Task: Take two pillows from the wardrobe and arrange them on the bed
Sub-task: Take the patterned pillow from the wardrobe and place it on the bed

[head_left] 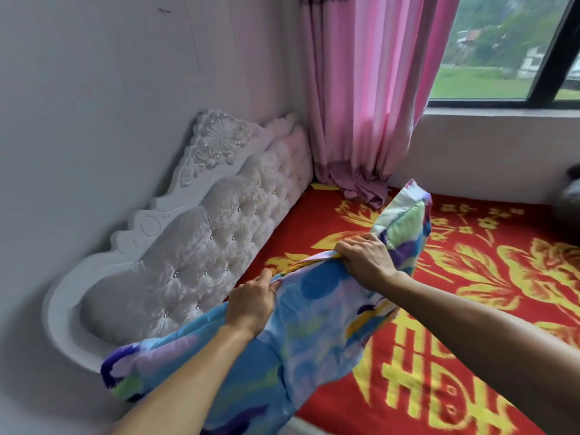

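Hands: left hand [251, 298] and right hand [365, 257] gripped blue patterned pillow [317, 312] | held over bed [470, 277] beside headboard [201, 240] | placement pending; second pillow unseen.

I see a pink curtain [361, 89] hanging beside a dark-framed window [508, 51], its hem bunched near a white tufted headboard [201, 246].

Both hands grip the top edge of a blue, multicoloured patterned fabric pillow [314, 312]: the left hand [251, 301] pinches it nearer the person, the right hand [365, 260] farther along. Below the fingers [348, 246] lies the bed's red blanket with yellow motifs [470, 293]; left of them stands a white tufted headboard [194, 246], beyond them a pink curtain [361, 105].
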{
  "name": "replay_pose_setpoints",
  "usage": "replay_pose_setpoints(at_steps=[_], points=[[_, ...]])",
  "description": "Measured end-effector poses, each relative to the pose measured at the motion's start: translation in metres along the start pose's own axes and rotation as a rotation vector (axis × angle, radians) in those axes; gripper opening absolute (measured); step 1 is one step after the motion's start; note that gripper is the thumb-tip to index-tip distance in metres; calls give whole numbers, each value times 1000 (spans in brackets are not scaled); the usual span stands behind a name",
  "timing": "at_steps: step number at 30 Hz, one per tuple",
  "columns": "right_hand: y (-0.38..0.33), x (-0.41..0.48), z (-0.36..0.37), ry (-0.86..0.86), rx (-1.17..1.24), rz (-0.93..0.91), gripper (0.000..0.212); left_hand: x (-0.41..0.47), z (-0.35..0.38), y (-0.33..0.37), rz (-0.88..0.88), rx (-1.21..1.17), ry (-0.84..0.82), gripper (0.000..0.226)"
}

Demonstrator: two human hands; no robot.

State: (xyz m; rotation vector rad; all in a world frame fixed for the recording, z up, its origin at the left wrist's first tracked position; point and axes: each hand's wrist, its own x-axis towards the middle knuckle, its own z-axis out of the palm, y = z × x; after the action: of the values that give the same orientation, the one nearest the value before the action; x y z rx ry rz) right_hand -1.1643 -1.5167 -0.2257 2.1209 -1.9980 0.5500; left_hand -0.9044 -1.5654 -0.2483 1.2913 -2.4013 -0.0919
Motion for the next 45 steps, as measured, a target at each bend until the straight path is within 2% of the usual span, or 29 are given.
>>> replay_pose_setpoints(at_steps=[10, 15, 25, 31, 36, 40, 42, 45], points=[[16, 111, 63, -33, 26, -43, 10, 78, 27, -61, -64, -7, -81, 32], [13, 157, 103, -105, -4, 9, 13, 116, 48, -108, -56, -80, -130, 32], [-8, 248, 151, -112, -72, 44, 10, 186, 75, -197, -32, -188, -182, 33], [0, 276, 155, -136, -110, 51, 14, 214, 79, -209, 8, -206, -175, 34], [22, 297, 148, -83, -117, 39, 13, 241, 79, -202, 2, -289, -152, 26], [49, 318, 144, -51, -122, 26, 15, 269, 80, -194, -39, -351, -219, 23], [70, 333, 146, -34, -129, 20, 14, 286, 86, -191, -67, -402, -287, 28], [109, 364, 155, -37, -130, 38, 15, 321, 105, -194, -158, -401, -470, 68]])
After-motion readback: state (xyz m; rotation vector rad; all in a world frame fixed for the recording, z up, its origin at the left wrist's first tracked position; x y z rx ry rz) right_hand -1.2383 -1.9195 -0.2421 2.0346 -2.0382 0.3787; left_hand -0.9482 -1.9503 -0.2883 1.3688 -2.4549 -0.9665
